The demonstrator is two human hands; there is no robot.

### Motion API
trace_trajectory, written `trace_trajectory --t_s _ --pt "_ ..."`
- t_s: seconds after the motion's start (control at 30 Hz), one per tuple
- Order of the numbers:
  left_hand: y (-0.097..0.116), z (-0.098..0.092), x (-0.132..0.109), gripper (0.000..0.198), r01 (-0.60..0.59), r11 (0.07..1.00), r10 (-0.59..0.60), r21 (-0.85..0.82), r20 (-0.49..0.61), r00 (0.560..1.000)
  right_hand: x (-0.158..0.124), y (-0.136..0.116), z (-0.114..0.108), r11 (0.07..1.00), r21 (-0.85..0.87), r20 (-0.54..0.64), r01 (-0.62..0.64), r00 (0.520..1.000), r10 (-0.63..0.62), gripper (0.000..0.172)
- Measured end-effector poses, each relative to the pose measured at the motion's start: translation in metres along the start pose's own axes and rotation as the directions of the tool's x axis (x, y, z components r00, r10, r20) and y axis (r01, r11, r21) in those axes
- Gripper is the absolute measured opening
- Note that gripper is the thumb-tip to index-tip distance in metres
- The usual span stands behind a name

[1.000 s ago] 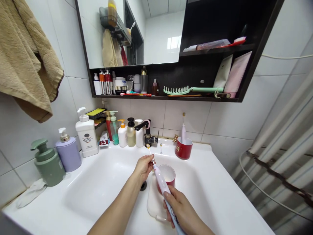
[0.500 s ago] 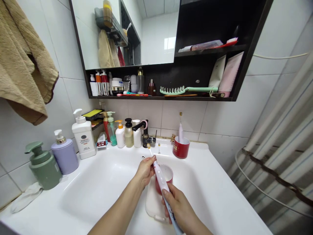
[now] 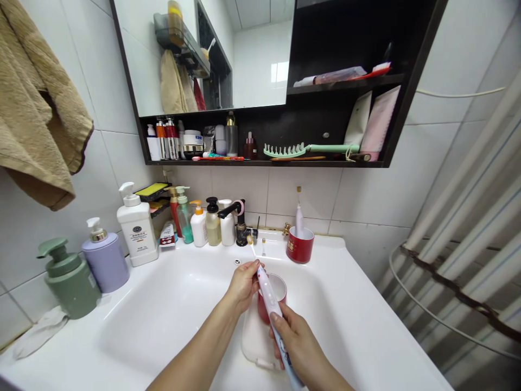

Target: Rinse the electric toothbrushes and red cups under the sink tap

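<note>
Over the sink (image 3: 163, 309), the right hand (image 3: 295, 332) gripped the electric toothbrush (image 3: 267, 293) while the left hand (image 3: 243, 285) pinched near its neck (image 3: 254, 251). It seemed light, rigid, perhaps slippery, best held by the handle (image 3: 290, 369).

A pink-and-blue electric toothbrush (image 3: 267, 293) slants over the sink (image 3: 163, 304), its white stem (image 3: 253, 250) tipped yellow.

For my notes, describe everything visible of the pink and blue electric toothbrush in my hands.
The pale pink and light blue electric toothbrush looks plastic, with a red spot and a yellowish brush head. It slants, head up, over the glossy white sink. Your right hand grips its lower body; your left hand pinches near the neck.
</note>
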State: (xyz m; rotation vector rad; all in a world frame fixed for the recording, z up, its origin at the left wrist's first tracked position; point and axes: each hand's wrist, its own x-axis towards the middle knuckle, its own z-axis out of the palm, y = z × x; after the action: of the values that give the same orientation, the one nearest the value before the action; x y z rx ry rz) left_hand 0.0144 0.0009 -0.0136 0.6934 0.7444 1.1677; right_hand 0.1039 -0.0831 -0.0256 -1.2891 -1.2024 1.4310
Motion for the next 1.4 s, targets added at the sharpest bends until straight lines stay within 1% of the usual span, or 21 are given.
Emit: trace_trajectory --t_s 0.1,0.2,0.27,0.37,0.4,0.53,0.6,0.73,0.9,0.97,1.03,1.1,1.13,1.2,1.27,1.33,1.4 --pt "0.001 -0.001 0.001 0.012 -0.004 1.000 0.004 -0.015 0.043 0.999 -0.001 -0.001 0.000 0.993 0.112 0.067 -0.041 0.997 0.034 0.024" --pt "0.002 -0.001 0.000 0.012 -0.005 1.000 0.007 -0.029 0.063 0.998 -0.001 -0.001 0.000 0.983 0.179 0.124 -0.041 0.992 0.018 0.025" --pt "0.003 0.001 -0.001 0.011 -0.007 1.000 0.009 -0.026 0.062 0.998 0.000 -0.001 0.000 0.991 0.136 0.097 -0.014 0.995 0.001 0.026" --pt "0.005 0.003 -0.004 0.011 -0.027 1.000 0.028 -0.011 0.057 0.998 0.000 0.001 0.001 0.999 0.018 0.000 0.048 0.999 -0.048 0.026" --pt "0.005 0.003 -0.004 0.011 -0.029 1.000 0.029 -0.004 0.062 0.998 0.000 0.001 0.001 0.999 0.016 -0.001 0.049 0.999 -0.049 0.026" --pt "0.005 0.003 -0.005 0.014 -0.026 1.000 0.026 -0.007 0.092 0.995 -0.001 0.000 0.001 0.993 0.121 0.086 -0.014 0.996 0.004 0.028" --pt "0.004 0.003 -0.004 0.015 -0.033 0.999 0.035 -0.021 0.078 0.996 -0.001 -0.001 0.000 0.991 0.130 0.082 -0.015 0.997 0.004 0.027" --pt "0.003 0.003 -0.004 0.015 -0.041 0.999 0.041 -0.003 0.019 0.999 0.000 -0.003 0.000 0.997 0.081 0.047 -0.009 0.999 0.005 0.025" --pt "0.007 0.005 -0.006 0.017 -0.037 0.999 0.037 0.005 0.046 0.998 -0.004 -0.002 0.001 0.984 0.175 0.110 -0.010 0.994 -0.009 0.024" --pt "0.008 0.006 -0.007 0.018 -0.057 0.998 0.056 0.013 0.042 0.998 -0.005 -0.003 0.001 0.984 0.176 0.109 0.019 0.993 -0.039 0.023" --pt "0.009 0.006 -0.008 0.020 -0.091 0.995 0.089 0.038 0.032 0.995 -0.003 -0.007 -0.001 0.984 0.154 0.076 0.087 0.992 -0.099 0.023" --pt "0.008 0.006 -0.008 0.021 -0.134 0.986 0.134 0.100 0.005 0.991 0.005 -0.016 -0.005 0.976 0.109 -0.023 0.191 0.982 -0.189 0.024" --pt "0.006 0.005 -0.008 0.021 -0.157 0.975 0.161 0.156 -0.008 0.987 0.011 -0.022 -0.008 0.967 0.067 -0.092 0.248 0.966 -0.241 0.024" --pt "0.002 0.002 -0.008 0.018 -0.217 0.923 0.230 0.319 -0.001 0.973 0.026 -0.033 -0.016 0.938 -0.052 -0.219 0.343 0.912 -0.346 0.024" --pt "-0.005 -0.004 -0.009 0.013 -0.302 0.805 0.313 0.510 0.067 0.947 0.043 -0.040 -0.023 0.922 -0.092 -0.273 0.375 0.881 -0.386 0.024" --pt "-0.014 -0.011 -0.012 0.012 -0.392 0.627 0.384 0.673 0.170 0.907 0.059 -0.039 -0.027 0.916 -0.121 -0.294 0.382 0.868 -0.400 0.025" --pt "-0.022 -0.018 -0.015 0.015 -0.454 0.430 0.416 0.780 0.275 0.867 0.070 -0.031 -0.029 0.912 -0.159 -0.303 0.377 0.861 -0.409 0.024"
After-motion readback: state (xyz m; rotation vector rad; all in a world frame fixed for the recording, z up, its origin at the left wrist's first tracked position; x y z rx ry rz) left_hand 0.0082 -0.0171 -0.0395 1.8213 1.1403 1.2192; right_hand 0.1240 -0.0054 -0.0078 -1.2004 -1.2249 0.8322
